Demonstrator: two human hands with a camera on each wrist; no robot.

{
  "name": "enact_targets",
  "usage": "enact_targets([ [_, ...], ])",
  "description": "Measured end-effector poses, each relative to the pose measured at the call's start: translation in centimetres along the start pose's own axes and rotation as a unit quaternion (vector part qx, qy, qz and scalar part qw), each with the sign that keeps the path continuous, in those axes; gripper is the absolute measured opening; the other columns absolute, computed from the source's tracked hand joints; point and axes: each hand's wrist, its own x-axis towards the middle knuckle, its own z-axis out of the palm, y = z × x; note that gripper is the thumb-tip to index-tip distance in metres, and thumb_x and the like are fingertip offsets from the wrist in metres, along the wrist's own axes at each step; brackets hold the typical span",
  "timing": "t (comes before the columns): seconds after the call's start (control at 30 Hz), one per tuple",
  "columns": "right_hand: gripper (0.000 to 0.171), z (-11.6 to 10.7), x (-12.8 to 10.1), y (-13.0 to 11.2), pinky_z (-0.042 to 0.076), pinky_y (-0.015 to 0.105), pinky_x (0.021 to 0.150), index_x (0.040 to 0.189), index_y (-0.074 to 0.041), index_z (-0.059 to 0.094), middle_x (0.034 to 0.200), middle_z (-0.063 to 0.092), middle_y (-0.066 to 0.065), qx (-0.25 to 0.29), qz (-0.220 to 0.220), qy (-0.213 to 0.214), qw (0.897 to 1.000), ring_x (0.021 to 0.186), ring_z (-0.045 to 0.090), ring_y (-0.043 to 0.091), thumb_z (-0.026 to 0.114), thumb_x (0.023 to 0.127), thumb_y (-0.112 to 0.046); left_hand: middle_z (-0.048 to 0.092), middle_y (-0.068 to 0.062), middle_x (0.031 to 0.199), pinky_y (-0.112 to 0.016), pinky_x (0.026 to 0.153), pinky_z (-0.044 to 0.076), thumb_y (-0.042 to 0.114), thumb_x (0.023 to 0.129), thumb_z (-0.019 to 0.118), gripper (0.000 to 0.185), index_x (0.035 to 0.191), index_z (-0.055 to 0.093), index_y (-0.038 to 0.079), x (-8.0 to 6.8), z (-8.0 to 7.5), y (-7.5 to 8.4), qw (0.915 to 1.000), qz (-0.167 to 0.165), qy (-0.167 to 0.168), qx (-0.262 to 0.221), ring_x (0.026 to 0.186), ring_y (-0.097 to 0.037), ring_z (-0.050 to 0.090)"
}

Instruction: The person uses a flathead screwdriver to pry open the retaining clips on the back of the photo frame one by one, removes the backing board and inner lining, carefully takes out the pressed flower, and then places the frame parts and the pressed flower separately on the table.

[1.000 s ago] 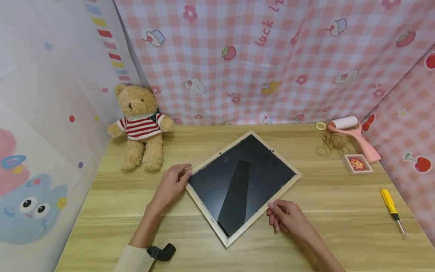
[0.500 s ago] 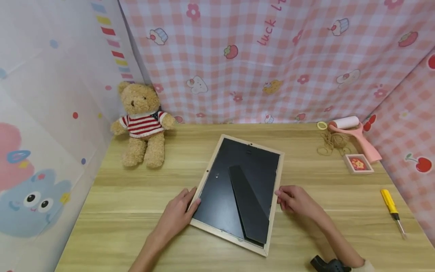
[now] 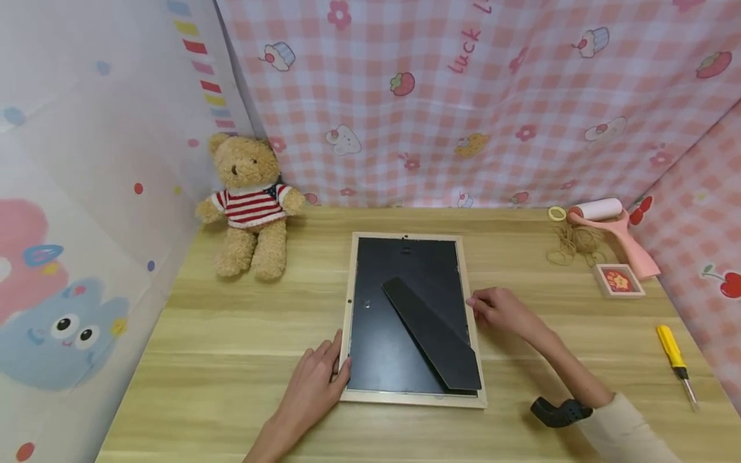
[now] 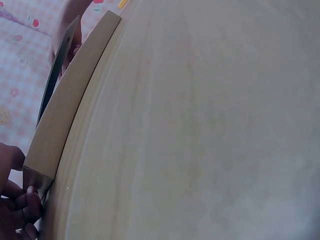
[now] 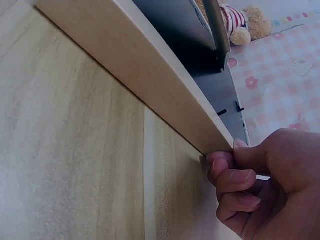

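Note:
A picture frame (image 3: pixel 414 399) with a pale wooden rim lies back side up on the table. Its black backing (image 3: pixel 376 360) faces me, and a black easel stand (image 3: pixel 434 337) slants across it, its wide end near the lower right corner. My left hand (image 3: pixel 312 382) grips the lower left edge, thumb on the rim and fingers along the side. Halfway down the opposite side, my right hand (image 3: pixel 506 314) pinches the rim between thumb and curled fingers, seen close up in the right wrist view. The frame's front is hidden underneath.
A teddy bear (image 3: pixel 251 206) sits at the back left. At the back right lie a pink lint roller (image 3: pixel 628 241), twine (image 3: pixel 579 241), a yellow ring (image 3: pixel 556 213) and a small framed box (image 3: pixel 619 281). A yellow screwdriver (image 3: pixel 671 350) lies at the right.
The picture frame has turned counterclockwise from a diamond slant to nearly upright. My left hand has moved down toward the near edge, my right hand up along the right side.

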Motion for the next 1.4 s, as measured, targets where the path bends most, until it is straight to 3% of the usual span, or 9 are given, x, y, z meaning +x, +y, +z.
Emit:
enact_targets([
  [0.33, 0.041, 2.1, 1.5, 7.3, 0.041, 0.022, 0.057, 0.073, -0.024, 0.063, 0.061, 0.05, -0.019, -0.045, -0.036, 0.03, 0.998, 0.055, 0.047, 0.0, 0.062, 0.114, -0.027, 0.047, 0.007, 0.077, -0.024, 0.061, 0.037, 0.012, 0.098, 0.076, 0.05, 0.139, 0.067, -0.014, 0.3, -0.4, 0.3, 0.9993, -0.023, -0.024, -0.015, 0.065, -0.004, 0.035],
  [0.4, 0.035, 1.7, 1.5, 6.0, 0.04, 0.025, 0.056, 0.077, -0.019, 0.066, 0.064, 0.052, -0.013, -0.054, -0.029, 0.053, 0.997, 0.057, 0.047, 0.005, 0.065, 0.112, -0.024, 0.056, 0.003, 0.088, -0.026, 0.065, 0.042, 0.014, 0.1, 0.075, 0.054, 0.145, 0.063, -0.014, 0.7, -0.6, -0.1, 0.997, -0.038, -0.043, -0.052, 0.071, -0.006, 0.043],
  [0.5, 0.029, 1.2, 1.6, 3.6, 0.038, 0.025, 0.056, 0.088, -0.012, 0.069, 0.068, 0.056, -0.006, -0.02, -0.03, 0.106, 0.994, 0.059, 0.048, 0.008, 0.066, 0.112, -0.028, 0.066, -0.013, 0.126, -0.04, 0.089, 0.059, 0.024, 0.106, 0.072, 0.066, 0.158, 0.05, -0.011, 2.3, -0.6, -1.4, 0.9885, -0.044, -0.061, -0.131, 0.103, -0.02, 0.064],
  [0.6, 0.031, 0.9, 2.2, 0.5, 0.054, 0.025, 0.063, 0.11, 0.003, 0.073, 0.083, 0.071, 0.007, 0.103, -0.012, 0.07, 0.992, 0.071, 0.065, 0.012, 0.064, 0.113, -0.027, 0.047, -0.027, 0.164, -0.065, 0.121, 0.043, 0.036, 0.11, 0.067, 0.077, 0.169, 0.037, -0.003, 4.8, 0.2, -2.7, 0.9742, -0.039, -0.061, -0.214, 0.148, -0.043, 0.05],
  [0.7, 0.041, 1.0, 2.9, -2.3, 0.067, 0.031, 0.086, 0.135, 0.015, 0.063, 0.112, 0.077, 0.025, 0.247, 0.04, -0.03, 0.968, 0.097, 0.077, 0.022, 0.059, 0.115, -0.02, 0.028, -0.029, 0.177, -0.074, 0.133, 0.01, 0.04, 0.113, 0.062, 0.078, 0.171, 0.03, -0.001, 7.8, 1.7, -3.4, 0.9639, -0.034, -0.051, -0.259, 0.164, -0.052, 0.026],
  [0.83, 0.048, 2.0, 4.1, -3.4, 0.062, 0.029, 0.103, 0.152, 0.016, 0.052, 0.141, 0.066, 0.032, 0.342, 0.102, -0.086, 0.93, 0.121, 0.072, 0.024, 0.054, 0.116, -0.017, 0.022, -0.032, 0.178, -0.076, 0.127, -0.02, 0.03, 0.115, 0.057, 0.071, 0.169, 0.03, -0.009, 10.4, 3.3, -3.3, 0.9641, -0.042, -0.021, -0.261, 0.165, -0.053, 0.022],
  [1.13, 0.053, 4.1, 4.9, -4.5, 0.065, 0.027, 0.089, 0.158, 0.01, 0.048, 0.129, 0.074, 0.007, 0.481, 0.16, -0.088, 0.858, 0.105, 0.074, 0.014, 0.06, 0.111, -0.011, 0.028, -0.039, 0.172, -0.084, 0.121, -0.019, 0.013, 0.112, 0.058, 0.062, 0.162, 0.036, -0.018, 10.9, 4.8, -2.1, 0.9783, -0.028, 0.052, -0.198, 0.157, -0.057, 0.036],
  [1.23, 0.055, 4.6, 5.0, -4.7, 0.066, 0.026, 0.082, 0.16, 0.005, 0.049, 0.128, 0.077, 0.005, 0.494, 0.181, -0.08, 0.846, 0.098, 0.078, 0.012, 0.064, 0.109, -0.008, 0.03, -0.042, 0.17, -0.088, 0.12, -0.014, 0.01, 0.11, 0.059, 0.062, 0.16, 0.036, -0.019, 10.8, 5.1, -1.9, 0.9827, -0.019, 0.065, -0.172, 0.154, -0.058, 0.04],
  [1.4, 0.057, 5.1, 5.3, -4.7, 0.066, 0.025, 0.08, 0.161, 0.002, 0.049, 0.143, 0.073, 0.014, 0.481, 0.19, -0.071, 0.853, 0.098, 0.079, 0.012, 0.067, 0.108, -0.008, 0.031, -0.041, 0.17, -0.088, 0.12, -0.012, 0.005, 0.109, 0.057, 0.06, 0.16, 0.037, -0.02, 10.8, 5.3, -1.9, 0.9842, -0.021, 0.07, -0.161, 0.155, -0.057, 0.04],
])
